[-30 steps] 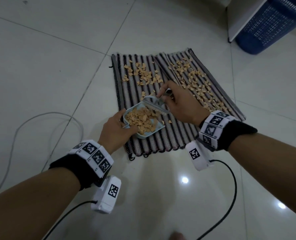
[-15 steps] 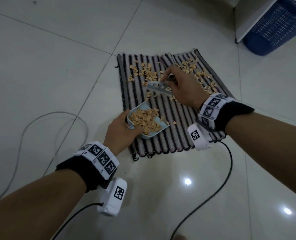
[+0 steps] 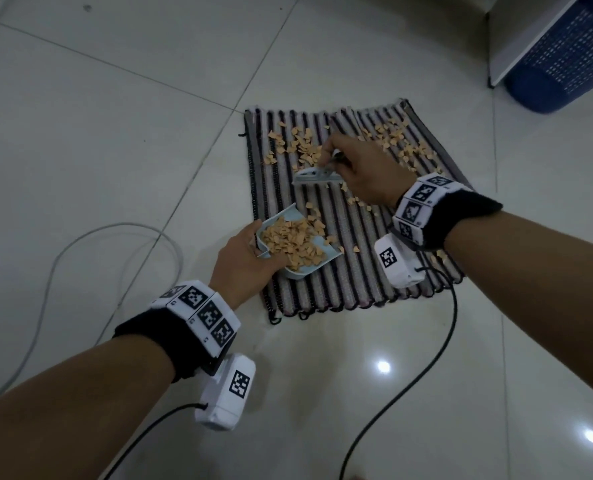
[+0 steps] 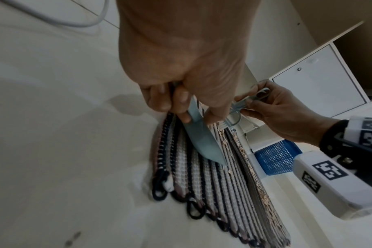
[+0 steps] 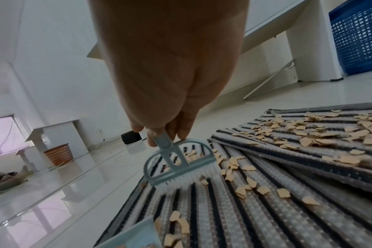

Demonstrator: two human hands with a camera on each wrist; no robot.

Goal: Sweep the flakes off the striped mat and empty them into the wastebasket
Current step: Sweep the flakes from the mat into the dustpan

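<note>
Sweeping flakes on a striped mat toward a dustpan.

Nearest, the left hand [image 3: 250, 258] grips a pale blue dustpan [image 3: 296, 244] heaped with flakes, its mouth facing away. Beyond it, the right hand [image 3: 364, 174] pinches a small brush [image 3: 317, 177], bristles down on the striped mat [image 3: 357, 289]; loose flakes [image 3: 305, 147] lie just past the brush. The right-wrist view shows bristles touching the mat; farthest, beyond the right hand, a blue wastebasket [image 3: 565, 60].
</note>
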